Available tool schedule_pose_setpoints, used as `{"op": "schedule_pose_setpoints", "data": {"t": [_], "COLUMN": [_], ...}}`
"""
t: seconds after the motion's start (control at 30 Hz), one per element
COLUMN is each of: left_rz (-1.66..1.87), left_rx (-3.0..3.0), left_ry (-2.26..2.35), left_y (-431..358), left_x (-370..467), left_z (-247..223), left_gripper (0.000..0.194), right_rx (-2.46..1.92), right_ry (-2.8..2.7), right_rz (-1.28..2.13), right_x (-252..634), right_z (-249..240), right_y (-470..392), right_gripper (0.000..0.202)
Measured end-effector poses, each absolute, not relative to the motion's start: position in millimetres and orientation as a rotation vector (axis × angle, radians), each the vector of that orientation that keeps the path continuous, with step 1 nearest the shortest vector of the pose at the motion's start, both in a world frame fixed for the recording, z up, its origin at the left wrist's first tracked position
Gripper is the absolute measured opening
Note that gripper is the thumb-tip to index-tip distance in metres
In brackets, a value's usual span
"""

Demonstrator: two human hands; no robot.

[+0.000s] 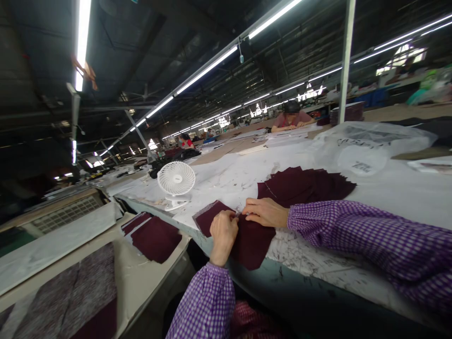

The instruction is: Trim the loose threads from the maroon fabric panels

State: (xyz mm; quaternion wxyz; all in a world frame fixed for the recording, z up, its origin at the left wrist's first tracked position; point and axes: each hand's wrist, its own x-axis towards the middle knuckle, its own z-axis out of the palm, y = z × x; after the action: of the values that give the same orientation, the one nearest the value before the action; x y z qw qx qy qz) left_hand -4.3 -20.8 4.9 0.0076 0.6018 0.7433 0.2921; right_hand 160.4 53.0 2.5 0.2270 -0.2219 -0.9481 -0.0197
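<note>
Maroon cloth (pixel 252 245), beneath left hand (pixel 223 231) and right hand (pixel 266 212), on table (pixel 229 176)

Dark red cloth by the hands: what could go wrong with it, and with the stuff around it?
The dark red cloth reaches the near edge of the table, so it might slip off. The white fan stands close to the edge too; a bump could knock it down. The right sleeve is beside the spread-out pile and might mess it up.
</note>
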Motion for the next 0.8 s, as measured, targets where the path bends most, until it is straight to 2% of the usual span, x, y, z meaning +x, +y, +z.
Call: {"op": "schedule_pose_setpoints", "data": {"t": [0.4, 0.67, 0.8], "left_rz": [0.830, 0.428, 0.322], "left_rx": [2.170, 2.513, 2.508], "left_ry": [2.264, 2.292, 2.303], "left_y": [-25, -25, -21], "left_x": [4, 8, 9], "left_z": [3, 6, 10], "left_gripper": [0.025, 0.028, 0.028], "right_rx": [-0.699, -0.727, -0.602], "right_ry": [-2.576, -2.551, -2.497], "right_rz": [-0.070, -0.043, -0.027], "right_x": [161, 161, 161], "right_z": [0, 0, 1], "right_y": [52, 52, 53], "right_gripper": [0.026, 0.026, 0.034]}}
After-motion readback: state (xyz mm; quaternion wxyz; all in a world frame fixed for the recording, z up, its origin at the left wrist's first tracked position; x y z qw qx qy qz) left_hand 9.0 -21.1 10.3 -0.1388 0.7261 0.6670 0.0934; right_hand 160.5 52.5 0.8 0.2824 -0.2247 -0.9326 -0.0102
